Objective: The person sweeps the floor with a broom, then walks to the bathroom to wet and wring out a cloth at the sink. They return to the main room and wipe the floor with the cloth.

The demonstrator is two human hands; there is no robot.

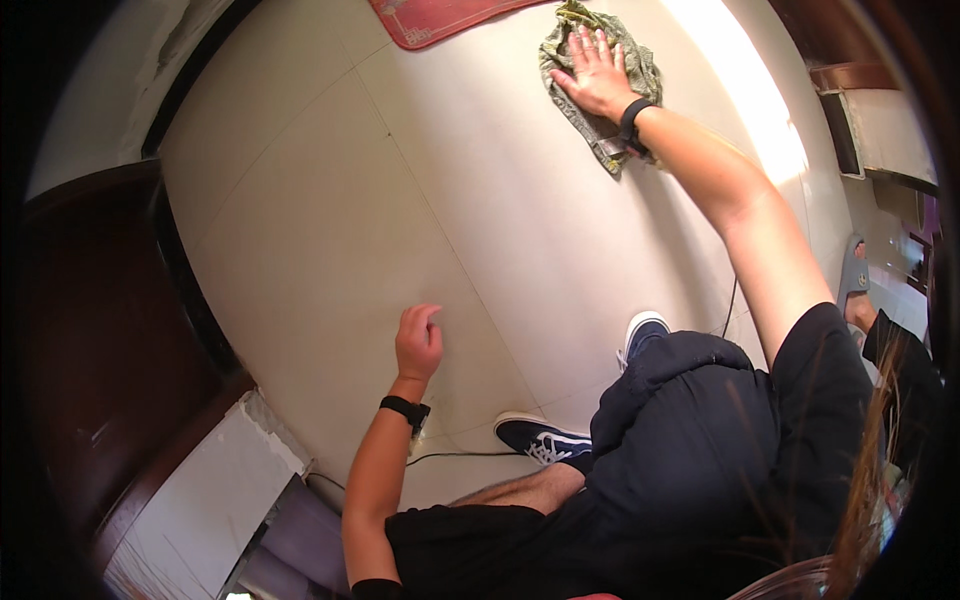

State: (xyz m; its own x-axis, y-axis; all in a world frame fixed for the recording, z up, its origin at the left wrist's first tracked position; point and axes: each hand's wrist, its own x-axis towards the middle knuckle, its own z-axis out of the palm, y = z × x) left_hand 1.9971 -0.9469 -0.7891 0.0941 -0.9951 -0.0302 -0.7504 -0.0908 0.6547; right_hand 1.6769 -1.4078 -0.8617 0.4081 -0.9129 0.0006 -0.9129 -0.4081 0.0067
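My right hand (596, 79) lies flat with its fingers spread on a crumpled grey-green cloth (637, 64), pressing it against the pale tiled floor (337, 217). A small tag shows near the cloth's lower end, by the black band on my wrist. Loosely curled, my left hand (420, 343) hangs apart from the cloth, lower and to the left in the view. Nothing is visible in its fingers, and another black band is on that wrist.
A red mat (450, 19) lies at the top edge. Dark cable (465, 454) runs behind my blue shoe (536, 436). At the left are a dark brown door panel (90, 315) and chipped wall (217, 480). Another person's foot in a grey slipper (855, 274) shows at the right.
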